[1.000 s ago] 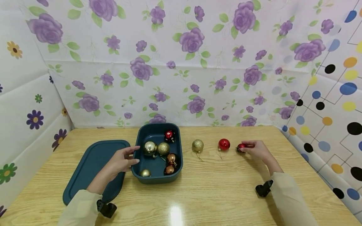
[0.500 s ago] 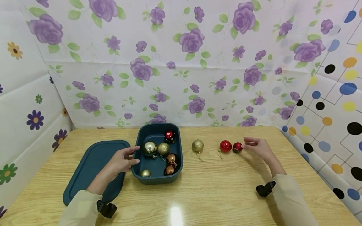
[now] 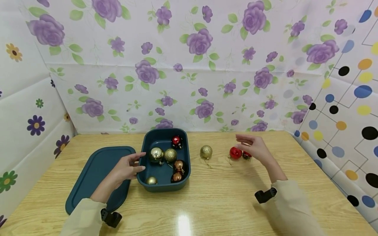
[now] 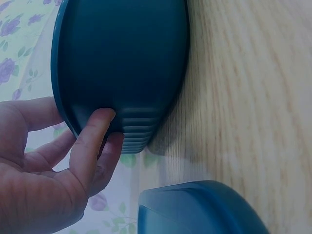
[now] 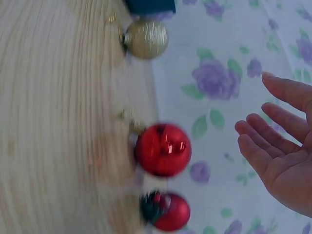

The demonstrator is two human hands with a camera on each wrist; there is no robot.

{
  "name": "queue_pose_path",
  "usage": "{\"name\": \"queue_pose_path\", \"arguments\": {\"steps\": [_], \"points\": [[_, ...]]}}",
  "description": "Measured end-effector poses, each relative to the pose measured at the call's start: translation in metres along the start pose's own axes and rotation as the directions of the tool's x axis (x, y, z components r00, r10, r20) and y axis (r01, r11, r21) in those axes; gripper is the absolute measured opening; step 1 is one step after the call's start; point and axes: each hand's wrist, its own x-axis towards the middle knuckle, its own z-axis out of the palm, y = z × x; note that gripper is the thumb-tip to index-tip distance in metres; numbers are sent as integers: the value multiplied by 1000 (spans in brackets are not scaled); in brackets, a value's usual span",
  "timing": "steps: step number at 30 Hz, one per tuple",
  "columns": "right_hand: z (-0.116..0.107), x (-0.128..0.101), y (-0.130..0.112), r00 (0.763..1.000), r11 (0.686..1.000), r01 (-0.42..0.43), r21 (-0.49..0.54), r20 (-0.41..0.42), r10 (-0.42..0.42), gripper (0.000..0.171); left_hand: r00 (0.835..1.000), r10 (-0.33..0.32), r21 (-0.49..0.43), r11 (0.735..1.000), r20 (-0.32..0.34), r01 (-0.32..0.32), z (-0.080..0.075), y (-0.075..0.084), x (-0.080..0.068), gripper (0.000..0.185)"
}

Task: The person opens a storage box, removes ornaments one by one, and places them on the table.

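Your left hand (image 3: 127, 168) is resting against the left wall of the dark teal box (image 3: 164, 186), fingers curled over its ribbed outer side and thumb at the rim; in the left wrist view the fingers (image 4: 92, 141) are pressing on the box's wall, so this grip is grasping the box. The box is sitting on the wooden table (image 3: 206, 203), left of centre, and its flat teal lid (image 3: 94, 173) is lying just to its left, partly under your forearm.

Inside the box six baubles are lying: a silver one (image 3: 156, 154) and a glittery gold one (image 3: 170, 155) side by side, a red one with white dots (image 3: 176, 141) at the far end, two copper ones (image 3: 179, 165) near the right wall, and a small gold one (image 3: 152, 180) at the near end.

Your right hand (image 3: 256, 149) is hovering above the table with fingers straight and spread, its grip released and holding nothing. Just below and left of it, a shiny red bauble (image 3: 235, 153) and a smaller red bauble (image 5: 168, 212) are lying close together on the table. Further left, a glittery gold bauble (image 3: 206, 152) is lying alone, between the red pair and the box.

No brand, label or readable writing is showing on any of these things.
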Motion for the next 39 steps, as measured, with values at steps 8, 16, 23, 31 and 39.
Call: {"name": "queue_pose_path", "arguments": {"steps": [8,16,23,31,39], "points": [[45,10,-34,988,995,91,50,123,-97,54,1000,-4,-4,1000,5,4,0,0,0,59],[91,21,-53,957,991,131,41,255,-137,51,1000,-3,-7,1000,5,3,0,1,0,59],[125,28,-62,920,972,236,-15,327,-218,47,1000,-9,-4,1000,0,9,0,1,0,59],[148,30,-75,880,930,322,-177,419,-225,44,1000,-3,-8,1000,0,3,0,0,0,59],[163,32,-86,873,821,384,-423,456,-174,40,1000,-7,-7,1000,2,7,0,0,1,59]]}}
